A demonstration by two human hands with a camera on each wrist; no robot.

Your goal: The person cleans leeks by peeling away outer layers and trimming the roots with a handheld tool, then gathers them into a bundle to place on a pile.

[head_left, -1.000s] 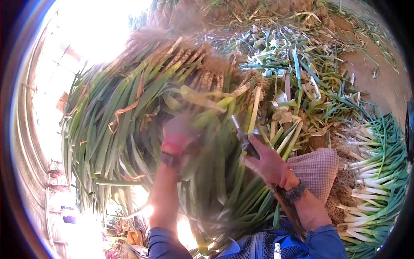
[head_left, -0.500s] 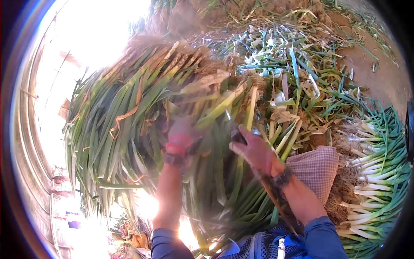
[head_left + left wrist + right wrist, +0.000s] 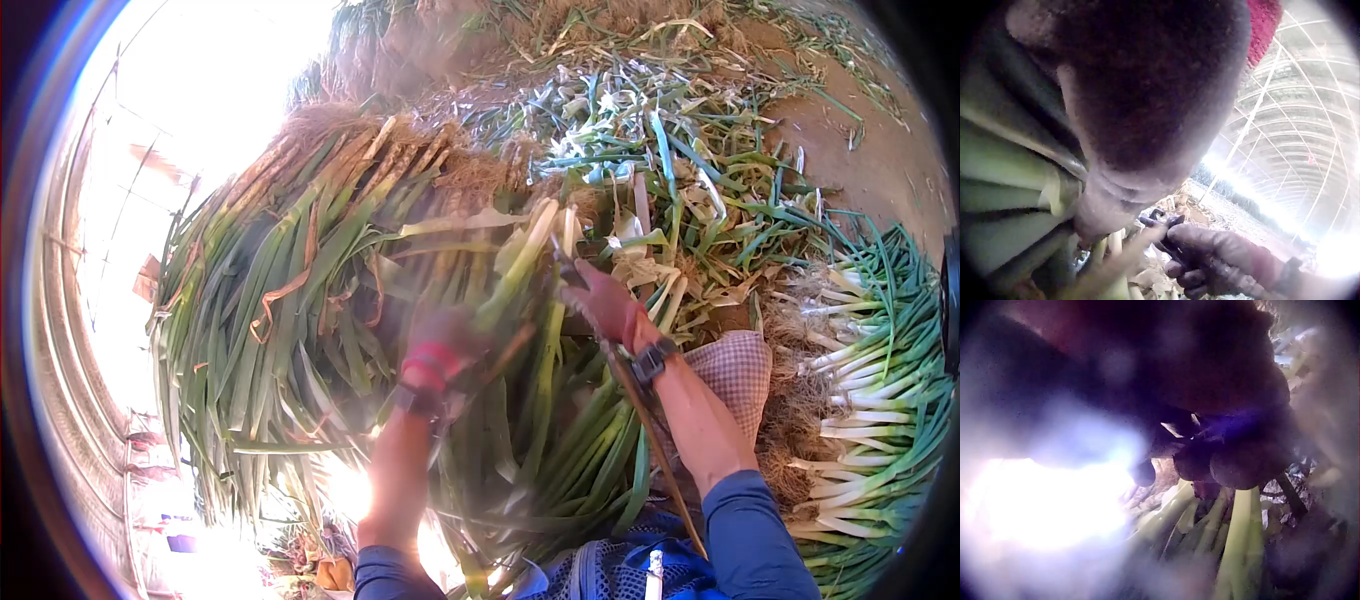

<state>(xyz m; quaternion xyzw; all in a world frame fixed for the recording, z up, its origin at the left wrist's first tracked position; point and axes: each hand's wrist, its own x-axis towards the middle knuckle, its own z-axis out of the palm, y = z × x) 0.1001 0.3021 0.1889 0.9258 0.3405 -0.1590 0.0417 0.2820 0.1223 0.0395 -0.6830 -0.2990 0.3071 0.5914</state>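
Observation:
In the head view my gloved left hand (image 3: 445, 345), blurred, grips a green onion (image 3: 522, 258) by its green part, pale end pointing up and away. My gloved right hand (image 3: 603, 300) holds a black air blow gun (image 3: 568, 272) with a thin metal nozzle. The nozzle tip is right at the onion's pale shaft. A brown hose (image 3: 650, 425) runs from the gun toward my vest. In the left wrist view, the left hand (image 3: 1154, 94) fills the top, and the right hand (image 3: 1222, 253) has its fingers curled round the gun. Dark fingers (image 3: 1235, 465) hide most of the gun in the right wrist view.
Unpeeled green onions (image 3: 270, 250) with roots form a big heap at left. Stripped leaves (image 3: 610, 130) litter the ground ahead. Cleaned onions (image 3: 865, 390) lie in a row at right. A checked cloth (image 3: 735, 370) is beside my right forearm.
My left hand has moved right and slightly down with the onion. My right hand has moved up and left, bringing the blow gun closer to the onion's pale end.

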